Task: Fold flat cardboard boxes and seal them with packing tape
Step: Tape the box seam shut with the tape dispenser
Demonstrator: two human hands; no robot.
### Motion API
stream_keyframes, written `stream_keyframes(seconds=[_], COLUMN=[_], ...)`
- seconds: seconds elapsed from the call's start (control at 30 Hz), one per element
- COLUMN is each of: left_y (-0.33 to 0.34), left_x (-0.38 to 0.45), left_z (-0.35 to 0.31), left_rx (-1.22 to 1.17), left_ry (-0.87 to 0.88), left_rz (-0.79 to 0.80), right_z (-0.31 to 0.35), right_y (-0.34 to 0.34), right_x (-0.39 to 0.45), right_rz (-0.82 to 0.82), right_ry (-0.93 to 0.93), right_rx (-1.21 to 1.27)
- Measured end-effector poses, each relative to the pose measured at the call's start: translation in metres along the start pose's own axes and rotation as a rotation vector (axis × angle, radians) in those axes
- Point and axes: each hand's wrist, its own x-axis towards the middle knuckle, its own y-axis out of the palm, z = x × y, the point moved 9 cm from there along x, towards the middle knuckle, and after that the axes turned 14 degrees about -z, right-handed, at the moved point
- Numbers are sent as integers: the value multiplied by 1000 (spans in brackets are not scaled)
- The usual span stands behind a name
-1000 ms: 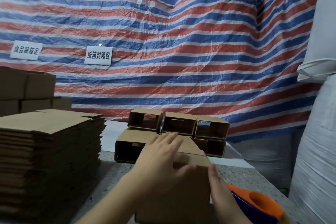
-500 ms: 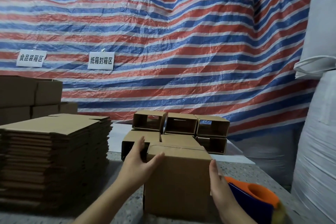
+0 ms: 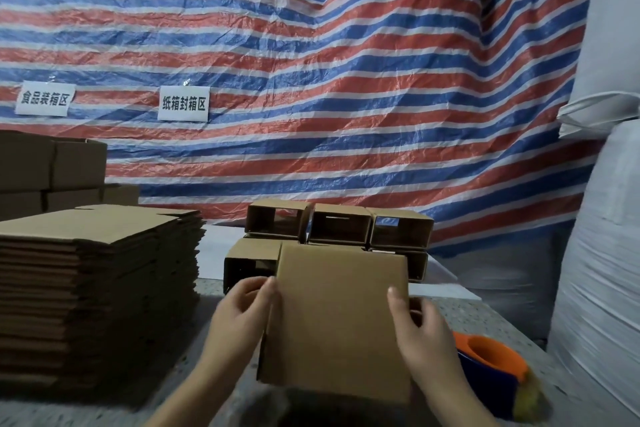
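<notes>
Overhead, a red, white and blue striped tarpaulin (image 3: 329,80) hangs as a backdrop across the whole scene, with two white paper signs (image 3: 183,103) bearing Chinese characters stuck to it at left. White woven bulk sacks (image 3: 602,253) rise along the right edge. At left a tall stack of flat cardboard blanks (image 3: 100,288) rests on the speckled surface (image 3: 491,319), with more brown cartons (image 3: 52,166) piled behind it. Near the middle, a cluster of folded boxes (image 3: 339,229) lies on its sides, open ends facing the camera. In front of them a person holds a cardboard box (image 3: 339,315) up above the surface, its plain brown face turned toward the camera. The left hand (image 3: 239,315) grips the box's left edge, thumb on the front face and fingers curled round behind it. The right hand (image 3: 420,333) grips the right edge the same way, thumb pressed on the front and fingers wrapped round the side. Just beside the right wrist, an orange and blue tape dispenser (image 3: 491,364) sits on the surface.
</notes>
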Motion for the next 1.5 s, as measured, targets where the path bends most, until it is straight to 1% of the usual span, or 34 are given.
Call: stream_keyframes(seconds=[0.07,0.1,0.2,0.27,0.37,0.43,0.5,0.57,0.63,0.73,0.8,0.9,1.07,1.17,1.33,1.43,1.5], left_y=[1,2,7,10,10,5,-4,-9,-5,6,12,27,116,185,283,317,328], left_x=[1,-1,-10,-19,-27,-27,-24,-23,-28,-36,-37,-26,13,34,53,61,68], left_z=[-1,6,36,51,58,58,54,46,40,34,24,-7,-65,-79,-57,-30,-2], left_rx=[39,65,259,308,258,233,269,323,327,362,320,203,230,217,317,406,546], left_ry=[-62,-116,-248,-335,-469,-513,-462,-355,-273,-167,-129,-92,138,235,326,397,416], left_rz=[81,122,215,252,262,232,153,102,120,175,167,127,181,223,324,341,343], right_z=[8,5,-26,-41,-49,-51,-55,-58,-57,-50,-42,-11,50,62,34,0,-27], right_y=[-8,-6,7,11,10,7,5,6,11,16,15,3,-44,-67,-84,-80,-69], right_x=[5,7,1,-14,-19,-20,-17,-16,-17,-22,-18,6,90,140,221,254,270], right_rz=[2,35,186,248,250,237,235,249,285,334,318,242,24,-56,-105,-94,-79], right_ry=[-5,47,352,500,557,569,581,586,576,512,451,325,114,107,155,201,234], right_rx=[-90,-97,-88,-118,-82,-62,-44,-19,21,-18,-33,79,191,237,211,193,171])
